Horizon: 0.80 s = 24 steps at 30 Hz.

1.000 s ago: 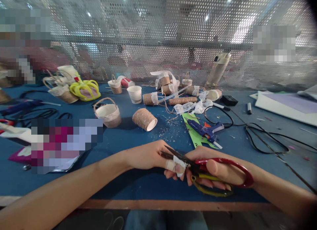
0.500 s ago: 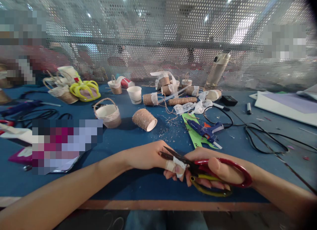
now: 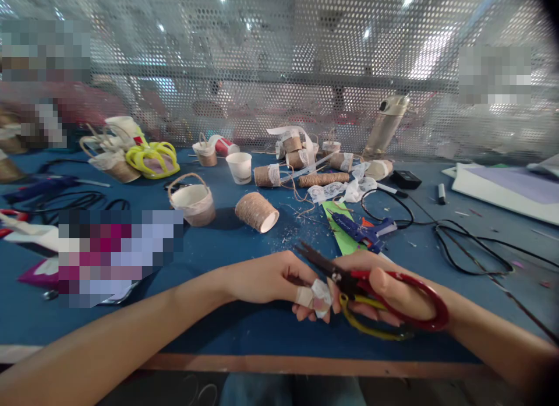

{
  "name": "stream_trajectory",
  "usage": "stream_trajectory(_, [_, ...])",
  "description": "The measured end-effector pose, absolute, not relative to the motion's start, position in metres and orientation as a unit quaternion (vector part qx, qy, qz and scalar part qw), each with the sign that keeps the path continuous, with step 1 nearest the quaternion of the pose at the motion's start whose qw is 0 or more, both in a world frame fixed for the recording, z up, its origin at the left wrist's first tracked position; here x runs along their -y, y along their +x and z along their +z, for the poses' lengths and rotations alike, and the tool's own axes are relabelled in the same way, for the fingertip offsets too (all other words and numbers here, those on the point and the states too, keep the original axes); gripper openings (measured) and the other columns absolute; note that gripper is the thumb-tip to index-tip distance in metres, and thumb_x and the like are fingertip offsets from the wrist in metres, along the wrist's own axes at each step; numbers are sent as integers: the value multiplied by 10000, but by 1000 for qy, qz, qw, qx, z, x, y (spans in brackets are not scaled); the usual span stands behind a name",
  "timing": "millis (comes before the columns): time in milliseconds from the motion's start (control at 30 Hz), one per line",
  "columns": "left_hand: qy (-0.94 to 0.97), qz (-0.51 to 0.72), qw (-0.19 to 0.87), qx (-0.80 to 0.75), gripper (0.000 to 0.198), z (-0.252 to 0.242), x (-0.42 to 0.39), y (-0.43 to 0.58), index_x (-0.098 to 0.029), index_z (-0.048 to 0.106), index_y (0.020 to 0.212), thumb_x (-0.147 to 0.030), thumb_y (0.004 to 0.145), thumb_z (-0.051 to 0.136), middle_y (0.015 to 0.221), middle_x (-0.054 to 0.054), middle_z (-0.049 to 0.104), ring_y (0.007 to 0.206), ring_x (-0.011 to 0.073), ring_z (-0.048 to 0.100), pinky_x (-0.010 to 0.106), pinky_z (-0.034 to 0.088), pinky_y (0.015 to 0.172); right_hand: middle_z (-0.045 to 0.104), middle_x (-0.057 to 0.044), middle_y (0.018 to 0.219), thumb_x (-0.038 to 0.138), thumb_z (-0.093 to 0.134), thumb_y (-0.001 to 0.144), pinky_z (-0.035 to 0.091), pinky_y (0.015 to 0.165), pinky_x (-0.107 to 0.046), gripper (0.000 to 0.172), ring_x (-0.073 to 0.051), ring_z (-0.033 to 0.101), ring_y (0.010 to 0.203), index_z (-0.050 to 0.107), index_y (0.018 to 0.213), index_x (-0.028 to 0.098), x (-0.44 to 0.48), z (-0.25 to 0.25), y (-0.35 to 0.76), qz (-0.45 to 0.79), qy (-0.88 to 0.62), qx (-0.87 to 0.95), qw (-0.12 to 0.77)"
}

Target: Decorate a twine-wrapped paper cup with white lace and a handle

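My left hand (image 3: 266, 278) is closed, thumb and fingers pinching a small crumpled white scrap (image 3: 322, 298) that looks like lace. A beige strip like a bandage (image 3: 304, 297) wraps its thumb. In my right hand (image 3: 408, 295) are scissors (image 3: 347, 282) with one red and one yellow handle, my thumb through the red loop. Their dark blades (image 3: 315, 258) point up and left, above the left fingertips, nearly together. Beyond my hands, a twine-wrapped cup (image 3: 255, 212) lies on its side, beside a small handled basket (image 3: 194, 207).
A blue glue gun (image 3: 364, 228) rests on green paper (image 3: 345, 240), its black cable looping right. Farther back are a white paper cup (image 3: 239, 168), a twine roll (image 3: 323, 179), white lace (image 3: 325, 193) and several twine-wrapped cups. A bottle (image 3: 386, 123) stands by the perforated metal screen (image 3: 262, 91).
The scissors have lifted and tilted upward, so their blades no longer overlap my left thumb. My left hand has shifted slightly right and still pinches the white scrap.
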<state>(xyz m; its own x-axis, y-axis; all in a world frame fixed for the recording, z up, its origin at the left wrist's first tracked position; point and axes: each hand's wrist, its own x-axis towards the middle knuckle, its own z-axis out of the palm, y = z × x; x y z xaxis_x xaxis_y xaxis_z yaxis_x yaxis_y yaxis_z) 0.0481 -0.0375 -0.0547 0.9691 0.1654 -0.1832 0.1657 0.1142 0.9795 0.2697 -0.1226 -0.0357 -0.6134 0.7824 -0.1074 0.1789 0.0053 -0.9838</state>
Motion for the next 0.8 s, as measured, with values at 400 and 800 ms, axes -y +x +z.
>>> stream_trajectory(400, [715,43,667,-204,216,-48,31,35,-156,797,988,-345,922,717,736,20,690,718,123,623,204,474,688,774,-86,1140,284,668,907,585,821,-376,357,-263,746,925,670,1258,224,105,-42,279,43,-596,764,245])
stream_trajectory(800, [765,92,597,-225,204,-43,35,37,-138,759,926,-327,931,683,728,4,687,718,133,599,213,445,706,693,-159,1264,225,524,1024,623,906,-461,347,-305,702,1139,609,1346,129,106,-56,269,17,-563,784,262])
